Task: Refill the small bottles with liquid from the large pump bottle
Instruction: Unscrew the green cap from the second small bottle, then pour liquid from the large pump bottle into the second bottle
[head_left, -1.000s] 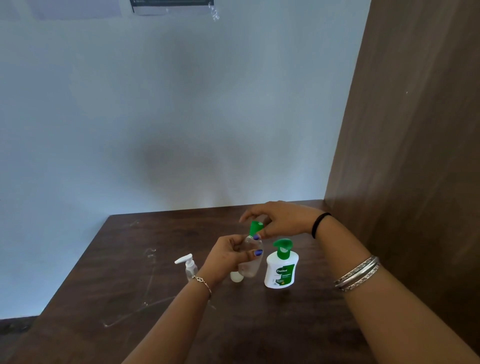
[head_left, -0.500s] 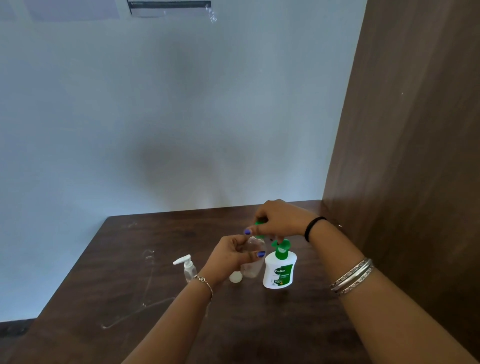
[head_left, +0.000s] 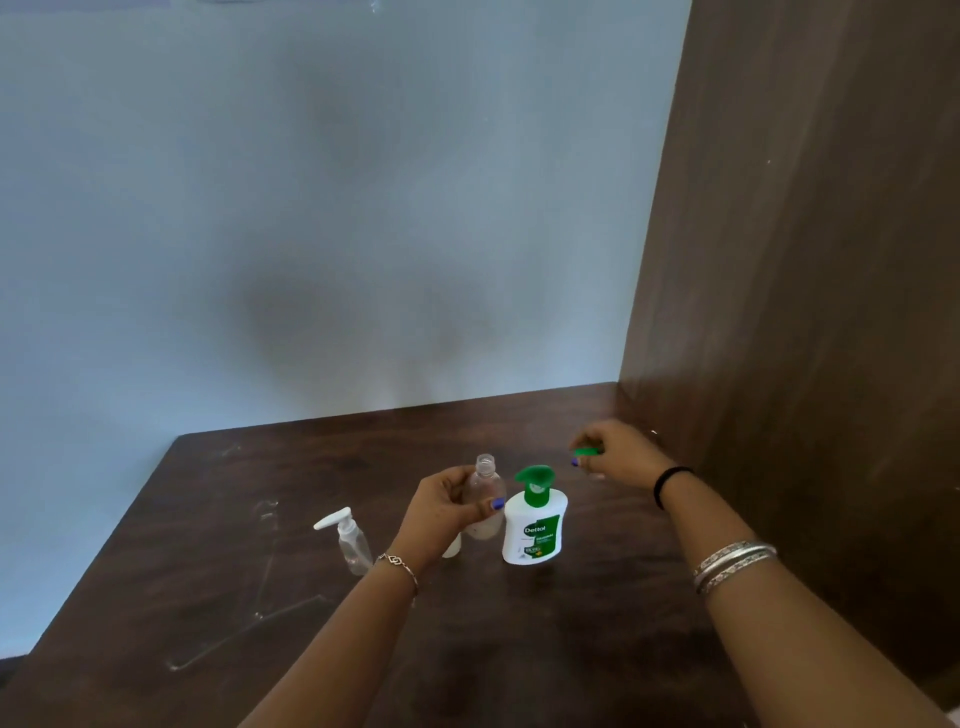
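Fingers (head_left: 462, 512) of the left hand (head_left: 441, 512) curl around the small clear plastic bottle (head_left: 485, 499), open-necked, beside the white green-pump bottle (head_left: 535, 525) on the brown surface (head_left: 208, 597), probably light and slippery, while the right hand (head_left: 615, 452) pinches its green cap (head_left: 587, 451).

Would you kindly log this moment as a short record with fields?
left hand: grips clear small bottle, upright, neck uncapped
right hand: pinches green cap above the table
Dettol pump bottle: white, green pump, standing just right of the held bottle
small pump bottle: clear, white pump, standing at left
refill: not yet begun
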